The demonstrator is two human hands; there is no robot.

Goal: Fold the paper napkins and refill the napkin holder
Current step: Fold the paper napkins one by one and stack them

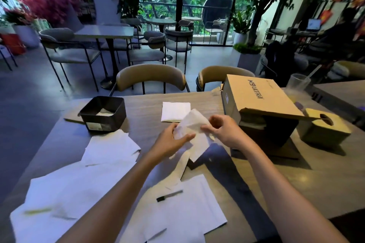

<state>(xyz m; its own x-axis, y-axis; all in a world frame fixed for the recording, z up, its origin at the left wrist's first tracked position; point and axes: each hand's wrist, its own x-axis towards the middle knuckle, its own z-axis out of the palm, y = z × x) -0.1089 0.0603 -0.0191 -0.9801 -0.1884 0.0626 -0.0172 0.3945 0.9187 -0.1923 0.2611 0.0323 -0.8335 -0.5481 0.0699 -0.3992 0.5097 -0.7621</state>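
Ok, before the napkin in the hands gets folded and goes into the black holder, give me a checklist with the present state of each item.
1. Napkin held by both hands: ok; the left hand and right hand each pinch it above the table.
2. Napkin folded flat: not ok; it hangs crumpled.
3. Black holder has room: ok; only a little white paper lies at its bottom.
4. Holder upright, opening unblocked: ok.
5. Folded napkin on the table squared up: ok; it lies flat beyond the hands.
6. More loose napkins on hand: ok; several lie spread on the near left.
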